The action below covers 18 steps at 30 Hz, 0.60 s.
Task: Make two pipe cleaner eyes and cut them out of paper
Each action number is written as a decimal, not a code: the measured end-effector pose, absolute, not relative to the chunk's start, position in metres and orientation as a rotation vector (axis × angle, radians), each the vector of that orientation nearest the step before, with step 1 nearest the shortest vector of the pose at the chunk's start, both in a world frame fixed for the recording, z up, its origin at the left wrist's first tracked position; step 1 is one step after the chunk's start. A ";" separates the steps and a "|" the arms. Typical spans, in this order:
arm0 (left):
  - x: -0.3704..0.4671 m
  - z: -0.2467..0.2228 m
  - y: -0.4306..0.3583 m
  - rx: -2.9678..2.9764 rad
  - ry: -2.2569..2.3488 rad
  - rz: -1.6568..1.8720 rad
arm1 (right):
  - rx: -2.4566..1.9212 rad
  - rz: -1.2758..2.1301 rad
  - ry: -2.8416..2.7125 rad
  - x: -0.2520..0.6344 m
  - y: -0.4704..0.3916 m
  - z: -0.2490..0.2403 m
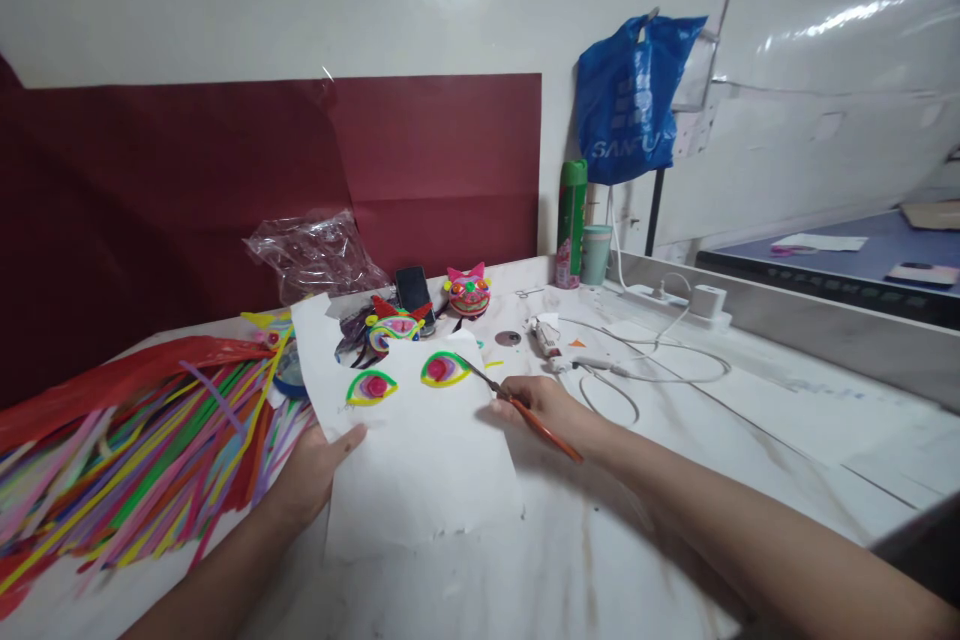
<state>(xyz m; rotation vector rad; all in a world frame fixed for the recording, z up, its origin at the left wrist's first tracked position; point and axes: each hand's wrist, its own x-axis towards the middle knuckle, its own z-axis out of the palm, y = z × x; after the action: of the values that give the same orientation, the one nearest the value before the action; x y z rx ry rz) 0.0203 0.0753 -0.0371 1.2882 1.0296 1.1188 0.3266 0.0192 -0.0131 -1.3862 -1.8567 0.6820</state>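
My left hand (319, 475) grips the left side of a white sheet of paper (420, 480), thumb on top and fingers hidden behind it. The sheet is tilted up off the table. On it are two eye shapes, the left eye (372, 387) and the right eye (444, 369), in green, yellow, purple and pink. My right hand (536, 405) is closed around a slim pointed tool (544, 432) with an orange-brown handle and a thin dark tip. The tip is by the outer corner of the right eye; whether it touches the paper I cannot tell.
Colourful paper strips (150, 460) spread over the left side. Behind the sheet are clear plastic wrap (319, 255), a phone (412, 290) and a pink-eared animal-head figure (468, 290). A glue-gun-like device (546, 338), white cable (675, 379), green spray can (571, 225) and cup (596, 255) stand right.
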 end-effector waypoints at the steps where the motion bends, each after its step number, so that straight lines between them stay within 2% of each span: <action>1: 0.021 -0.036 0.075 1.288 1.034 1.121 | -1.390 0.689 -1.848 0.326 0.019 -0.013; 18: 0.022 -0.031 0.072 1.321 1.099 1.117 | -1.369 0.637 -1.884 0.326 0.018 -0.013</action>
<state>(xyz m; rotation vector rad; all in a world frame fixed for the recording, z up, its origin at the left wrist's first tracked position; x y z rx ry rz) 0.0217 0.0723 -0.0307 1.3209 1.0992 1.1173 0.3265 0.0179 -0.0129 -1.3688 -1.8839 0.6371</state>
